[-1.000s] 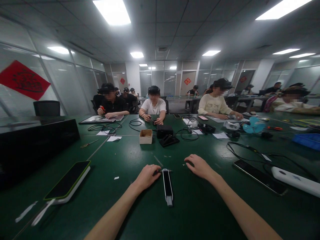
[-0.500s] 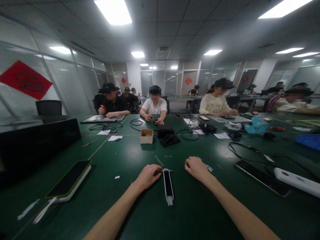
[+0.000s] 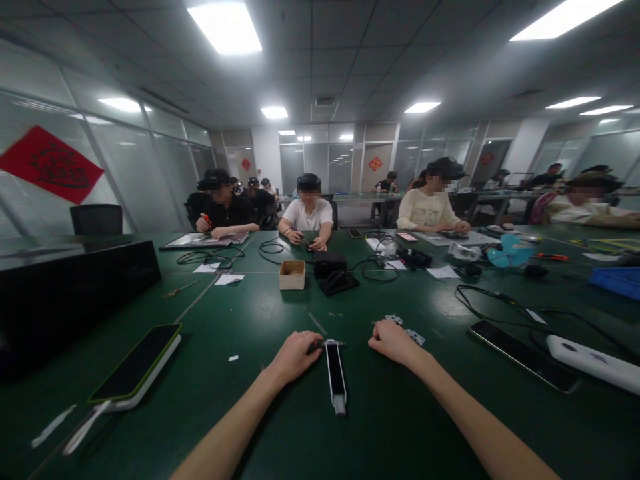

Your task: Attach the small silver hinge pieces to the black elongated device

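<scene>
My left hand point(image 3: 295, 355) lies on the green table, fingers closed around a small dark screwdriver point(image 3: 315, 346). Its thin shaft crosses the top end of a slim white device point(image 3: 336, 373) with a long black face and a grey lower end. That device lies flat between my hands. My right hand point(image 3: 393, 341) rests on the table to the right with fingers curled in; what they hold, if anything, is hidden. Small grey metal plates point(image 3: 415, 337) with holes lie just beside and behind it.
A phone in a green-edged case point(image 3: 137, 363) lies left, and a dark phone point(image 3: 523, 355) and white rounded device point(image 3: 595, 363) lie right. Ahead stand a small open box point(image 3: 292, 275) and a black box point(image 3: 330, 264). Cables, a blue-bladed fan point(image 3: 513, 251) and seated people are beyond.
My right hand's fingers have curled in and drawn slightly back, uncovering more of the metal plates. My left hand stays almost in place with the screwdriver. The view has shifted slightly.
</scene>
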A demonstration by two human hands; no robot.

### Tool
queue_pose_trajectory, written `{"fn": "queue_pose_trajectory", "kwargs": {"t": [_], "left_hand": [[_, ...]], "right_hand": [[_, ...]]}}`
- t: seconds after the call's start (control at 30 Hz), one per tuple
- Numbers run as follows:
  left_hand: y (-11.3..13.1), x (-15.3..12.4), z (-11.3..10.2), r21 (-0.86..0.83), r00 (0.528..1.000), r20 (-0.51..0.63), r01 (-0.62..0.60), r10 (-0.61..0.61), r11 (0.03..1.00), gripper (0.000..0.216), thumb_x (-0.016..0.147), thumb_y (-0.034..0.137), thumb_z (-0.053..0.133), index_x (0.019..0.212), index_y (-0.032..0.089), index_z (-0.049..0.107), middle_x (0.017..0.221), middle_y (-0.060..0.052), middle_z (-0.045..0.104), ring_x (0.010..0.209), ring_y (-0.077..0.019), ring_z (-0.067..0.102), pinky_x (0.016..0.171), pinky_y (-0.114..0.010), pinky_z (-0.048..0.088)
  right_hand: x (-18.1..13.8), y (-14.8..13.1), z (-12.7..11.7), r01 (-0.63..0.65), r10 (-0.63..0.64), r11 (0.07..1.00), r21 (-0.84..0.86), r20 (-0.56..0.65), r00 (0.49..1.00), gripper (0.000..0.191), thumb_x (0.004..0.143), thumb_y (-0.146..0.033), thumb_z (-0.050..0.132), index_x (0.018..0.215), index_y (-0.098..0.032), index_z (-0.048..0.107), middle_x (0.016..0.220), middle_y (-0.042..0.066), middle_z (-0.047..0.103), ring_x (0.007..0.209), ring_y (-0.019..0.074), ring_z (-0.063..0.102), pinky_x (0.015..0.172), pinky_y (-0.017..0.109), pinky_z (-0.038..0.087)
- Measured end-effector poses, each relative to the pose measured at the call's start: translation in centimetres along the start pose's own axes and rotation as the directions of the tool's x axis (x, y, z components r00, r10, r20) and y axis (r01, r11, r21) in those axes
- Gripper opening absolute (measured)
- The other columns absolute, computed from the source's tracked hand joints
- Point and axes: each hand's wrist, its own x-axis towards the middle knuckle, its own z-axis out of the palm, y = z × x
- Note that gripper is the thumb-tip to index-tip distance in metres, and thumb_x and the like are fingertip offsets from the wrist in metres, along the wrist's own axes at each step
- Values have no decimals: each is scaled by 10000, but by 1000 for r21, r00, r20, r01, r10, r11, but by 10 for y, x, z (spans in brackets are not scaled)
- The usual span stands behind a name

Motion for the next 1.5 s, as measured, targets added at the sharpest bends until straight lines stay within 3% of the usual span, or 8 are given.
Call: {"fn": "queue_pose_trajectory", "kwargs": {"t": [0.23, 0.43, 0.77, 1.17, 1.5], "left_hand": [[0, 1, 1, 10, 1000, 9, 0, 0, 1000, 213, 848, 220, 552, 1053, 204, 606, 930, -16, 658, 818, -165, 596, 815, -295, 441], [-1, 1, 2, 14, 1000, 7, 3, -3, 1000, 203, 857, 232, 543, 1050, 204, 599, 936, -16, 647, 826, -168, 590, 810, -302, 438], [3, -1, -2, 29, 1000, -16, -16, 17, 999, 129, 865, 207, 530, 970, 207, 605, 926, -11, 637, 828, -159, 582, 779, -285, 432], [4, 0, -1, 52, 1000, -15, -21, 22, 998, 121, 867, 205, 515, 956, 201, 596, 920, -16, 634, 835, -165, 583, 766, -284, 428], [7, 0, -3, 62, 999, -30, -16, 18, 998, 120, 873, 234, 509, 940, 205, 604, 904, -16, 641, 812, -169, 586, 758, -283, 430]], "right_hand": [[-3, -9, 0, 36, -36, 998, 51, -6, 999, 90, 764, -193, 515, 771, -147, 593, 814, 70, 631, 779, 180, 583, 656, 250, 394], [-11, -21, -4, 122, -116, 983, 138, -55, 992, 160, 813, -175, 498, 927, -144, 607, 905, 78, 622, 837, 181, 573, 724, 268, 439], [-16, -43, 5, 391, -330, 903, 176, -298, 896, 212, 870, -127, 434, 973, -157, 617, 948, 85, 613, 878, 193, 561, 784, 347, 494], [-19, -50, 8, 547, -460, 816, 187, -365, 810, 177, 868, -128, 468, 957, -177, 613, 907, 65, 626, 859, 179, 565, 770, 340, 496], [-22, -55, 6, 557, -485, 815, 160, -338, 807, 196, 846, -103, 466, 957, -174, 611, 906, 57, 625, 831, 167, 559, 734, 316, 495]]}}
